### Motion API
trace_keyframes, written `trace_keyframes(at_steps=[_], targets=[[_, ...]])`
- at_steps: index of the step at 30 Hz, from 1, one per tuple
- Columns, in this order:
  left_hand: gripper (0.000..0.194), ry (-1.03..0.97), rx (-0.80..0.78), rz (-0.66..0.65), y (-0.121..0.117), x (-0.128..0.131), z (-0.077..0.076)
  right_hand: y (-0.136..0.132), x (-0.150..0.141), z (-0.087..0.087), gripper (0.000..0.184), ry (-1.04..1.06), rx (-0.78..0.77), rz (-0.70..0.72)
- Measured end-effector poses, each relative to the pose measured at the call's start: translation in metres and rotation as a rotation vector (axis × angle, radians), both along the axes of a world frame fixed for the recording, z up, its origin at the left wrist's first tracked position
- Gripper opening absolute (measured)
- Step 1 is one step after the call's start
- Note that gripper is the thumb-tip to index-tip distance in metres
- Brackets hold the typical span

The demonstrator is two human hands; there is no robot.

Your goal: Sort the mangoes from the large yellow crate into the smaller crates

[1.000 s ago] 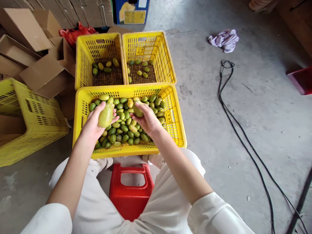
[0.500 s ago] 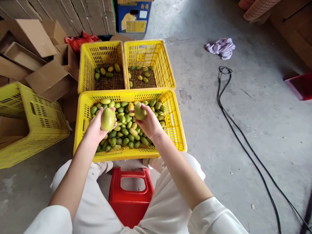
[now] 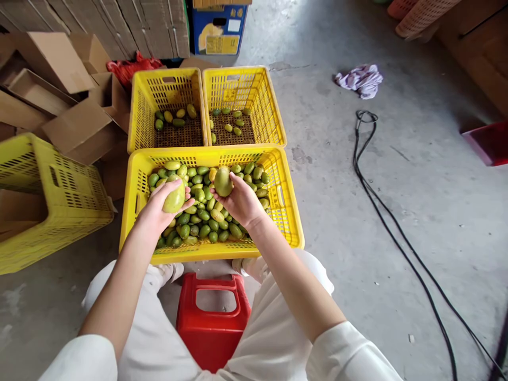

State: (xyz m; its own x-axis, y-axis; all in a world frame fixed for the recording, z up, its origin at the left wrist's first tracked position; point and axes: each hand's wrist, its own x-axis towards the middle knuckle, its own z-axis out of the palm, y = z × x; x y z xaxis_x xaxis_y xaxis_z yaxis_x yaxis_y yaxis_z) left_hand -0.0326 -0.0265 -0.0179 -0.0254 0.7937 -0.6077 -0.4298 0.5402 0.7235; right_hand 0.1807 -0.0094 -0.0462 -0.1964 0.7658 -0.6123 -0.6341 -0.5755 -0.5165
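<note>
My left hand (image 3: pixel 159 205) is closed round a large yellow-green mango (image 3: pixel 174 200), thumb on top, fingers spread beneath. In my right hand (image 3: pixel 243 201) sits a second green mango (image 3: pixel 223 182), gripped between thumb and fingers. Both hands are above the front yellow crate (image 3: pixel 127 222), a short gap between them. Many green and yellowish mangoes (image 3: pixel 217 215) fill the crate's floor, partly covered by my hands. Behind it stand the back left crate (image 3: pixel 137 114) and the back right crate (image 3: pixel 273 114), each with several mangoes at the bottom.
A red stool (image 3: pixel 212 336) stands between my legs. At the left are another yellow crate (image 3: pixel 75 190) and piled cardboard boxes (image 3: pixel 79 124). A blue carton (image 3: pixel 218 32) is behind the crates. A black cable (image 3: pixel 391 233) and a crumpled cloth (image 3: pixel 361 80) lie on the floor at right.
The view tilted up slightly, then settled. The mango in my right hand has turned and shifted a little left. My left thumb now lies further over its mango.
</note>
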Motion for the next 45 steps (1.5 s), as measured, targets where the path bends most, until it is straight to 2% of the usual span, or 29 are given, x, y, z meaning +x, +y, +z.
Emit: trace_keyframes(at_steps=[4, 9, 13, 16, 20, 27, 30, 33, 36, 38, 42, 45], targets=[[0.040, 0.030, 0.060, 0.006, -0.003, -0.002, -0.007, 0.001, 0.001, 0.000, 0.015, 0.004, -0.017, -0.005], [0.036, 0.064, 0.018, 0.049, -0.002, -0.002, -0.009, 0.001, -0.001, 0.000, 0.015, -0.003, -0.015, -0.001], [0.038, 0.063, 0.044, -0.010, 0.000, 0.001, -0.005, 0.001, -0.001, -0.002, 0.012, -0.005, -0.021, -0.001], [0.037, 0.082, 0.056, -0.058, 0.001, 0.001, -0.004, 0.002, 0.001, -0.004, 0.018, -0.005, -0.006, 0.013], [0.034, 0.090, 0.056, -0.065, 0.004, -0.002, -0.005, 0.002, 0.001, -0.005, 0.021, -0.009, 0.005, 0.030], [0.030, 0.067, 0.012, -0.015, 0.006, -0.006, -0.015, 0.001, 0.001, -0.007, 0.026, -0.017, 0.006, 0.033], [0.026, 0.057, 0.002, 0.011, 0.006, -0.007, -0.018, 0.001, 0.000, -0.007, 0.019, -0.002, -0.027, 0.014], [0.018, 0.018, -0.055, 0.092, 0.007, -0.007, -0.018, 0.001, -0.002, -0.005, 0.012, -0.003, -0.064, -0.007], [0.013, -0.003, -0.136, 0.206, 0.008, -0.002, -0.013, 0.002, -0.002, -0.004, 0.012, -0.009, -0.067, 0.002], [0.018, 0.027, -0.163, 0.243, 0.008, 0.004, -0.008, 0.001, -0.001, -0.004, 0.017, -0.014, -0.036, 0.023], [0.034, 0.085, -0.185, 0.237, 0.008, 0.015, 0.001, -0.001, 0.001, -0.005, 0.032, -0.048, 0.058, 0.058], [0.045, 0.063, -0.228, 0.225, 0.007, 0.018, 0.004, -0.003, 0.002, -0.003, 0.032, -0.126, 0.107, 0.084]])
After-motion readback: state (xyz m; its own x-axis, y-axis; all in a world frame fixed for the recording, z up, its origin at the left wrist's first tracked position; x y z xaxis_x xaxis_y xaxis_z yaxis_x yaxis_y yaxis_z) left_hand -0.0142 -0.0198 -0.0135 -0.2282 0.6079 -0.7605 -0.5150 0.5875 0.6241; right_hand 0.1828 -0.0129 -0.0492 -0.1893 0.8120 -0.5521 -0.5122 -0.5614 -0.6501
